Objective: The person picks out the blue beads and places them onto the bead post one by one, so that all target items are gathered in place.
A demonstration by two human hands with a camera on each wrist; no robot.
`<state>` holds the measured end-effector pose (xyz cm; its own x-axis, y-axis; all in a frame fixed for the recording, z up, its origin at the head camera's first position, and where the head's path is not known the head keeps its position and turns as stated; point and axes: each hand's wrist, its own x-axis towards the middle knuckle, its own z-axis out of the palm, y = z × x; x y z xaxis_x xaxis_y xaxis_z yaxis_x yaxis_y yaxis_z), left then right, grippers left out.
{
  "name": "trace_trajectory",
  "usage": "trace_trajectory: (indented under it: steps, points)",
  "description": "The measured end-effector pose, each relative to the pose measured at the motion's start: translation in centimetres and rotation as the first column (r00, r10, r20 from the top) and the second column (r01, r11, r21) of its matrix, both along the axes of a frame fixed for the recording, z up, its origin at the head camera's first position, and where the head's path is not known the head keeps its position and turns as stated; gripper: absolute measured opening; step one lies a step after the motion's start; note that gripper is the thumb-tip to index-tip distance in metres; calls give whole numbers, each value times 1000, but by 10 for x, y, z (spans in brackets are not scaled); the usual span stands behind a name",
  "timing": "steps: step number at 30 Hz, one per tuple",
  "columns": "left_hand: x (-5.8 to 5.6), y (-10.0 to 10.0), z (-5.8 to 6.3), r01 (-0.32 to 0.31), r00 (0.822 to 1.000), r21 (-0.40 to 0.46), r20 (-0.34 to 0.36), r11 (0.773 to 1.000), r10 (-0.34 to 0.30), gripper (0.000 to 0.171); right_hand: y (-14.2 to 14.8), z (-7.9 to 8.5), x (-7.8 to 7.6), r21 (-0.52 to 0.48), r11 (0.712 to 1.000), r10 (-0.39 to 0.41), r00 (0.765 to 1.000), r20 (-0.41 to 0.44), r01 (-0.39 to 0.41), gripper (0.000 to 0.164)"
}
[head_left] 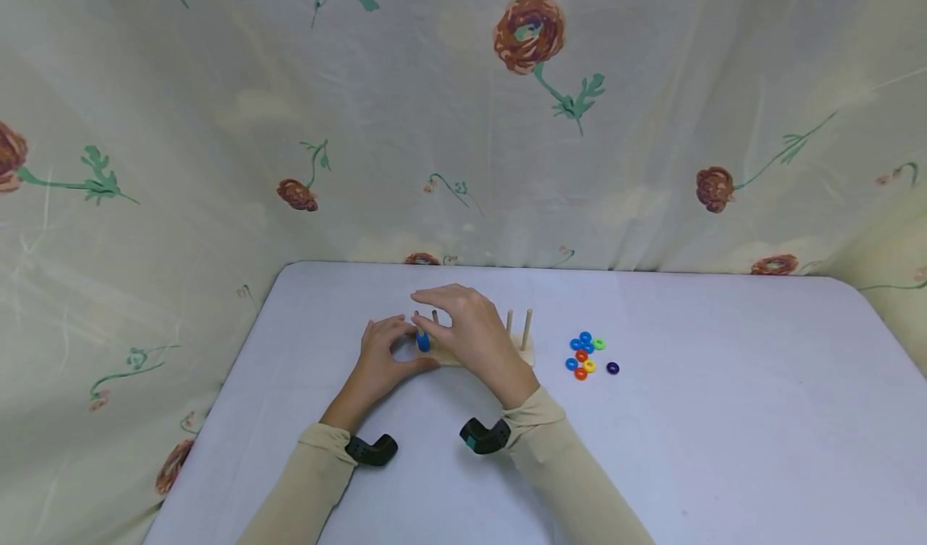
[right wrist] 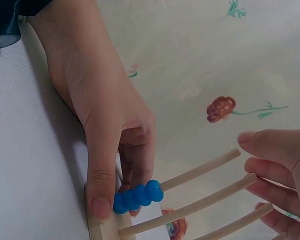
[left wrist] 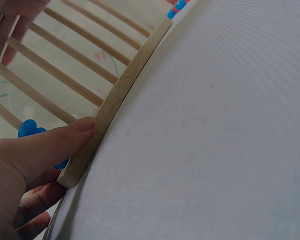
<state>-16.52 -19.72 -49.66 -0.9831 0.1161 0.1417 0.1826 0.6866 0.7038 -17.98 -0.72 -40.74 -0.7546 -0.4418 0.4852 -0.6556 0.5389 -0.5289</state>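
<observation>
While on peg, rings beside fingers.

Curtained-off space, type of room unclear
A pale curtain printed with rust-red flowers and green stems hangs behind and on both sides of a white table; whether home or workplace cannot be told

In the right wrist view I see the left hand gripping one end of a wooden base, its thumb just beside blue beads threaded on the outermost peg. I have the right hand near the peg tips; I cannot tell whether it touches one. Flowered cloth hangs behind.
</observation>
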Motion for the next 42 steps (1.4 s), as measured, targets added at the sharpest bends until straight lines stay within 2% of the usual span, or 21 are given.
trace_trajectory:
  steps: [18, 30, 42]
  points:
    - [1, -2, 1, -11, 1000, 25, 8, 1000, 11, 56, 6, 7, -2, -17, 999, -40, 999, -11, 40, 27]
    - [1, -1, -3, 2, 1000, 30, -12, 1000, -2, 52, 32, 11, -8, -32, 996, -86, 996, 20, 87, 25]
    - [-2, -2, -1, 1, 1000, 29, 4, 1000, -1, 54, 72, 13, -10, -38, 989, -139, 988, 63, 141, 26]
